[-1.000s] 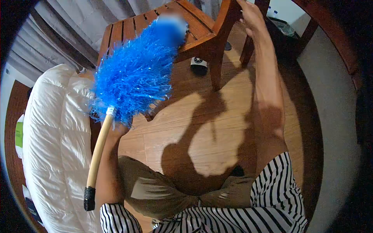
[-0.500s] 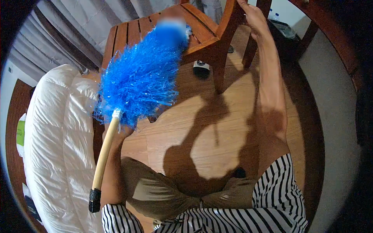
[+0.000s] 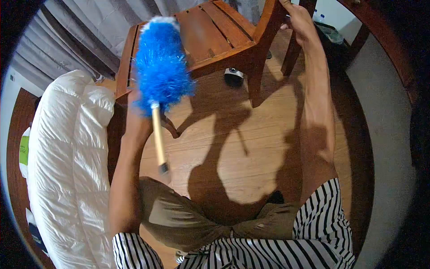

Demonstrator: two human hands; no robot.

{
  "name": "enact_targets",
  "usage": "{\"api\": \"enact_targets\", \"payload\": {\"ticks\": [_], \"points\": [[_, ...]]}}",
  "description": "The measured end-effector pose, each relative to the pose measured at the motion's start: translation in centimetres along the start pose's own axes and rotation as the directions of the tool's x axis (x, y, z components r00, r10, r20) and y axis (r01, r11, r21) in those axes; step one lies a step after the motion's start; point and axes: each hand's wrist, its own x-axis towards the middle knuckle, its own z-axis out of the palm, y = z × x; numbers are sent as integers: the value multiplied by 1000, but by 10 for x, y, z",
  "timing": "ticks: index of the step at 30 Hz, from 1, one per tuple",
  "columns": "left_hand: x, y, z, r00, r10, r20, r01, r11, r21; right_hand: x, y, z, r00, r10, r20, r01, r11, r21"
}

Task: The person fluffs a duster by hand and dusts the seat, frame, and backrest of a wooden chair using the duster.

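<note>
A blue tinsel duster (image 3: 163, 74) with a pale wooden handle (image 3: 158, 134) is tilted over the left part of a slatted wooden chair (image 3: 224, 56). The handle points down toward me and ends in a dark tip. My left hand (image 3: 139, 117) is closed on the duster from behind, its fingers mostly hidden by the blue strands. Up at the right, my right hand (image 3: 301, 23) is closed around the chair's upright frame; part of the grip lies at the top edge of view.
A white quilt (image 3: 67, 157) lies on a bed at the left. Grey curtains (image 3: 98, 31) hang behind the chair. A dark bin (image 3: 333, 47) with a plastic liner stands at the right. Under the chair, a black-and-white object (image 3: 234, 77) sits on the wooden floor (image 3: 264, 148).
The duster has swung left and turned more upright, its handle tip moving right and up. My left hand has moved forward with it. My right hand stays on the chair.
</note>
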Motion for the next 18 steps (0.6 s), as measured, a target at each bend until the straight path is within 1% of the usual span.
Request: {"api": "enact_targets", "payload": {"ticks": [1, 2, 4, 5, 6, 7, 9, 10, 12, 13, 15, 16, 18], "points": [[6, -10, 12, 998, -55, -27, 52, 994, -94, -4, -3, 1, 1000, -28, 12, 28, 1000, 4], [9, -23, 25, 990, -119, -74, 105, 979, -172, 0, 0, 1, 999, -15, 34, 15, 1000, 12], [15, -24, 30, 988, -25, -151, 28, 999, 16, 7, 7, 0, 997, 11, 77, -13, 1000, 27], [15, -25, 28, 981, 138, -140, -94, 954, 285, 10, 11, 0, 998, 21, 61, -22, 1000, 21], [15, -25, 26, 954, 289, -85, -202, 823, 531, 10, 11, 1, 999, 29, 45, -30, 999, 16], [16, -28, 25, 944, 311, -113, -210, 827, 522, 10, 11, 2, 999, 37, 30, -37, 999, 11], [22, -34, 25, 918, 358, -170, -231, 832, 504, 10, 10, 1, 998, 20, 52, -19, 1000, -12], [23, -36, 24, 935, 296, -194, -191, 885, 425, 10, 10, 1, 998, 15, 63, -13, 1000, -24], [23, -42, 23, 962, 162, -222, -104, 962, 254, 8, 11, 2, 996, -9, 90, 8, 1000, 12], [22, -46, 21, 963, 160, -218, -101, 961, 259, 6, 10, 4, 995, -20, 103, 16, 999, 31], [22, -52, 17, 964, 158, -213, -98, 958, 269, 6, 6, 10, 997, -7, 81, 7, 1000, -3], [22, -51, 18, 961, 142, -236, -71, 956, 284, 5, 4, 12, 998, -2, 68, 4, 1000, -19], [24, -60, 20, 955, -13, -295, 16, 1000, 5, 9, 2, 14, 993, -12, 121, 27, 992, -120]]}}
